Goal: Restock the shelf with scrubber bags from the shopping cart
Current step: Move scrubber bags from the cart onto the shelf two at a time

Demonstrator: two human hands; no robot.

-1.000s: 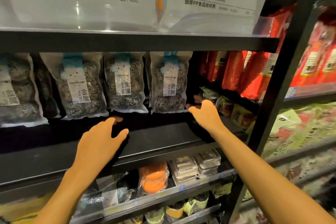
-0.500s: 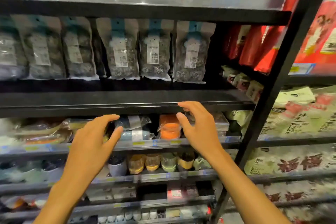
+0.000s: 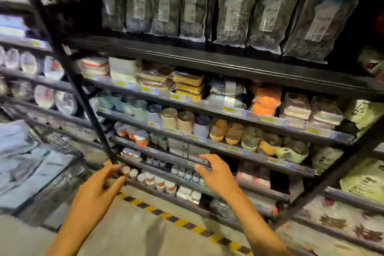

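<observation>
We counted seven glossy plastic scrubber bags (image 3: 234,12) standing in a row on the black shelf (image 3: 207,62) across the frame's top. Our left hand (image 3: 97,189) and right hand (image 3: 216,174) hung empty at lower centre, fingers loosely spread.

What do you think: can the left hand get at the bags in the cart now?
Probably yes: the left hand is empty and open, and the bags lie uncovered in the cart beside it, nothing between.
</observation>
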